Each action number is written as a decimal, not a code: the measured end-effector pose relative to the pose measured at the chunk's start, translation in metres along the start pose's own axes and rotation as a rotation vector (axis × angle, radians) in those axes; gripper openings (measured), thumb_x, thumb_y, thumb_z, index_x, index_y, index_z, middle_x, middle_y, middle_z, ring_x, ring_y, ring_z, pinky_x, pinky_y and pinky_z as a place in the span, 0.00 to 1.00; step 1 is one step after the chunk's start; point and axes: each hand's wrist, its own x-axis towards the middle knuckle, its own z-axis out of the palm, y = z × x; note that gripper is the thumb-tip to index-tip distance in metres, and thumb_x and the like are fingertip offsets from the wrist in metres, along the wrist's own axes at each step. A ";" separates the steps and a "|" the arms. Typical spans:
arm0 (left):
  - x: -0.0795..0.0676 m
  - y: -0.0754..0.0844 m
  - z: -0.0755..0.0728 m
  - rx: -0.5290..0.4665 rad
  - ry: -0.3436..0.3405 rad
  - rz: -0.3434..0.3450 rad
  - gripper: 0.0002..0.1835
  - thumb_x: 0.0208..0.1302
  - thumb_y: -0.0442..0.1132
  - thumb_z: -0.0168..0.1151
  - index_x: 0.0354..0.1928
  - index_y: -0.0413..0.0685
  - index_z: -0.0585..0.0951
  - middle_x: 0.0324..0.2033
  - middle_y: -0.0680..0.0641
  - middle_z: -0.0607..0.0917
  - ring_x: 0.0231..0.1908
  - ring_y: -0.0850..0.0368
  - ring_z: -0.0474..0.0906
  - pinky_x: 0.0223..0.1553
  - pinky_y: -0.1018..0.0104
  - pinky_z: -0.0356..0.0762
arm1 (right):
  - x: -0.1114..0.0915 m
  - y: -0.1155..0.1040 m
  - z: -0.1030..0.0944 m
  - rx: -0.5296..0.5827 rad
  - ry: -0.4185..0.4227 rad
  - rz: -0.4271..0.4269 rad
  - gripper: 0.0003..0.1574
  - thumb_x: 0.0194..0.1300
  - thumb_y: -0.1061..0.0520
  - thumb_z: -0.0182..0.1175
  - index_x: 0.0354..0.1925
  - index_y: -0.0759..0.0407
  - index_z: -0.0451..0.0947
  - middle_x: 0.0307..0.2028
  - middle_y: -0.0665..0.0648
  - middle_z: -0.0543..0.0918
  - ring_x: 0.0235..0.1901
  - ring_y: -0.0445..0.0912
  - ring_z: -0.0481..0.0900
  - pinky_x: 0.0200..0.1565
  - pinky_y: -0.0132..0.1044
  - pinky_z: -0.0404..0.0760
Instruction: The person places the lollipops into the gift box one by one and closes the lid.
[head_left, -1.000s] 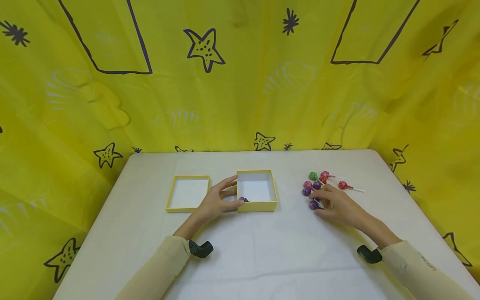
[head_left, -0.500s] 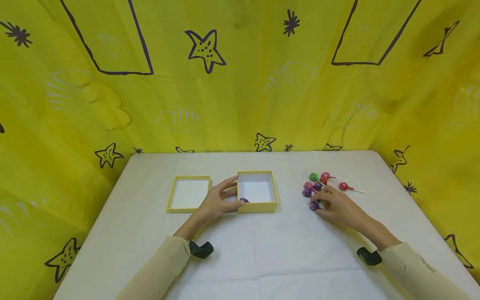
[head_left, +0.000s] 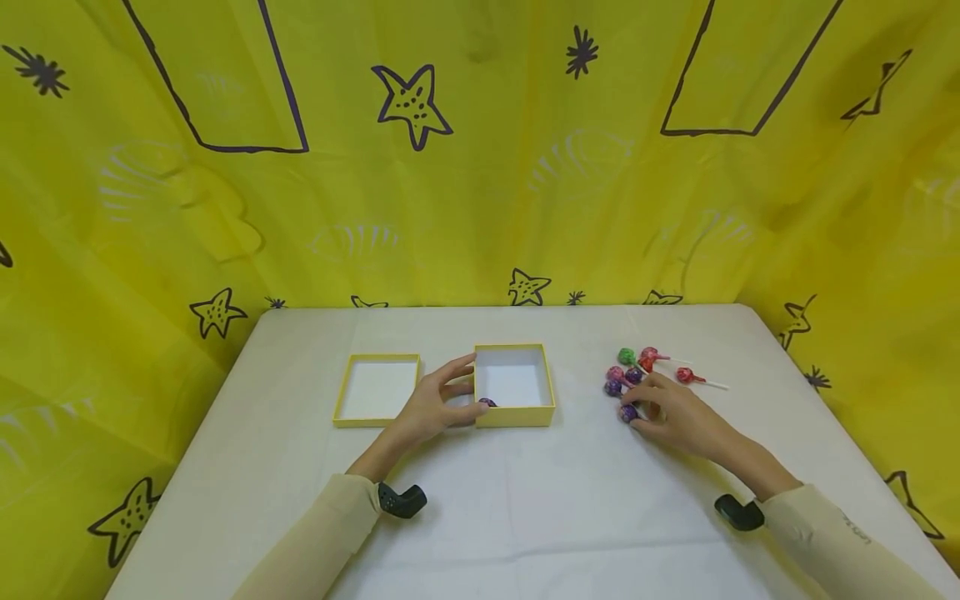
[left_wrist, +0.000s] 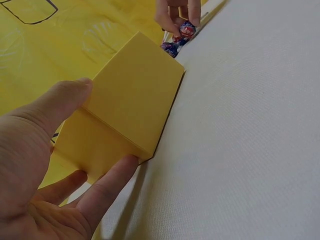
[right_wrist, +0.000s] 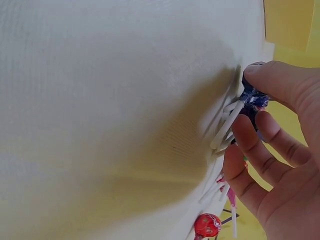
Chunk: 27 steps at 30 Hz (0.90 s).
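A purple lollipop point(head_left: 627, 413) is showing a round head in a shiny printed wrapper, gathered at the neck, and in the right wrist view a white stick is extending from it. It is lying at the near edge of a group of lollipops, on the right part of the white surface point(head_left: 465, 517); whether it is touching the cloth, I cannot tell. The right hand point(head_left: 667, 414) is pinching it between thumb and fingers. The left hand point(head_left: 433, 408) is gripping the left side of the open yellow box point(head_left: 514, 417), in which a dark purple wrapped head point(head_left: 487, 402) is sitting at the near left corner. Beyond the right hand, a green lollipop point(head_left: 626, 357) and pink, purple and red ones are lying close together; one red lollipop point(head_left: 686, 375) is lying apart.

Compared with one second ago, the right fingers are closing more tightly and hiding the stick in the head view, while the left hand is staying on the box
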 end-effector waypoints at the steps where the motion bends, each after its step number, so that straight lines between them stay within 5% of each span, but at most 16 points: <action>1: 0.000 0.000 0.000 0.000 0.000 0.000 0.47 0.60 0.35 0.77 0.79 0.51 0.63 0.72 0.37 0.69 0.66 0.40 0.74 0.56 0.54 0.82 | 0.000 0.000 -0.002 0.004 0.005 -0.014 0.18 0.58 0.65 0.74 0.47 0.55 0.86 0.40 0.50 0.77 0.33 0.44 0.74 0.32 0.32 0.76; 9: -0.001 -0.001 -0.001 0.003 -0.012 -0.015 0.47 0.60 0.36 0.77 0.79 0.54 0.63 0.73 0.37 0.68 0.67 0.40 0.73 0.58 0.51 0.81 | 0.007 -0.004 -0.019 0.019 0.013 -0.110 0.18 0.55 0.69 0.74 0.45 0.62 0.85 0.34 0.45 0.82 0.32 0.43 0.78 0.31 0.36 0.81; 27: -0.001 0.000 0.000 0.005 -0.009 -0.008 0.47 0.60 0.36 0.77 0.79 0.52 0.62 0.73 0.37 0.68 0.67 0.39 0.73 0.60 0.51 0.80 | 0.035 -0.017 -0.058 0.013 -0.056 -0.120 0.17 0.61 0.65 0.73 0.48 0.59 0.84 0.37 0.46 0.85 0.31 0.38 0.78 0.30 0.32 0.79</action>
